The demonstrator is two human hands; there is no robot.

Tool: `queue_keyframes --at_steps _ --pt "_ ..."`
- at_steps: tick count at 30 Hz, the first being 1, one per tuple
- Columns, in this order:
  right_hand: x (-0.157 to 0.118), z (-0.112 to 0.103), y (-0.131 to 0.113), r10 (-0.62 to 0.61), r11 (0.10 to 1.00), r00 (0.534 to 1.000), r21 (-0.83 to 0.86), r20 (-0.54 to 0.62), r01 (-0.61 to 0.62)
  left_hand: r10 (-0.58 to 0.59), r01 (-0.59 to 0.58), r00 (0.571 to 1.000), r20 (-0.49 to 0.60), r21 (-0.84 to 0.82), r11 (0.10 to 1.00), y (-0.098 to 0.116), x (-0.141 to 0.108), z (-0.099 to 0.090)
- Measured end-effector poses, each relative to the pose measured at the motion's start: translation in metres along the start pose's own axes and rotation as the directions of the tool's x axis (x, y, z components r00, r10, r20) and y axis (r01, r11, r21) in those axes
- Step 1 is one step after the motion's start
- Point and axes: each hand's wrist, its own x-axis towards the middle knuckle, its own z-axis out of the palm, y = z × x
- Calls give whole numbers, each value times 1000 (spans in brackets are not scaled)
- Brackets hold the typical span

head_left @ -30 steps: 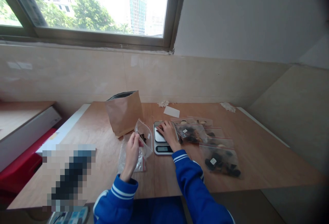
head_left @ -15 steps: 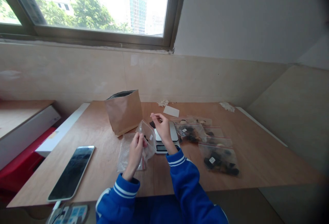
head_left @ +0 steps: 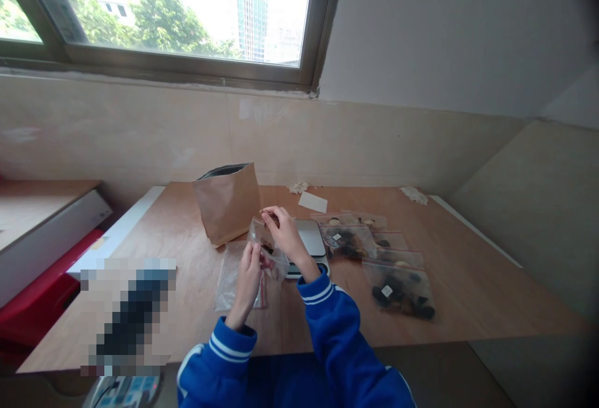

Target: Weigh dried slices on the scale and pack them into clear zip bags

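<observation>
- Head view: a person stands at a plywood table (head_left: 468,296) below a window (head_left: 187,15), with both bare hands raised together over the near middle of the table.
- The left hand (head_left: 248,283) is curled closed around the lower side of a clear zip bag (head_left: 267,252), holding it up off the table.
- The right hand (head_left: 284,228) is pinched at the bag's far top edge. Whether those fingers hold only plastic or also a small dark piece is too small to tell.
- The held bag hangs between the hands, with a few dark pieces and a reddish strip low inside it.
- A flat clear bag (head_left: 231,283) lies beneath the left hand, with nothing visible inside.
- A digital kitchen scale (head_left: 309,238) sits just right of the hands, its platform bare.
- Further right, several filled zip bags (head_left: 400,289) lie overlapping, holding dark pieces and small white labels. Whether they are sealed is hard to tell.
- Far left of the hands, a kraft paper pouch (head_left: 228,205) stands upright and open, its contents hidden.
- Beyond the scale lies a white card (head_left: 312,202). A pixelated phone (head_left: 126,314) lies near left.
</observation>
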Motion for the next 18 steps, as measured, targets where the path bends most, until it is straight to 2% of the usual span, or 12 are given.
queue_keyframes --at_steps 4,7,9,12,15,18 --pt "-1 -9 -9 20 997 997 78 74 -26 -20 20 1000 6 -3 1000 3 0 0" --pt "-5 -16 -12 130 977 982 152 137 -151 -23 23 1000 -2 -19 1000 4 0 -1" --pt "-7 -18 -12 203 963 963 139 179 -229 -19 19 1000 3 -26 999 4 -1 -1" --pt "-9 -18 -12 249 954 934 98 257 -282 -18 18 1000 3 -48 999 6 -3 0" --pt "-10 -17 -14 225 959 922 97 315 -267 -37 36 999 -5 -65 997 7 -6 1" --pt "-11 -19 -17 102 994 950 9 295 -109 -47 47 999 5 -58 997 5 -7 -1"
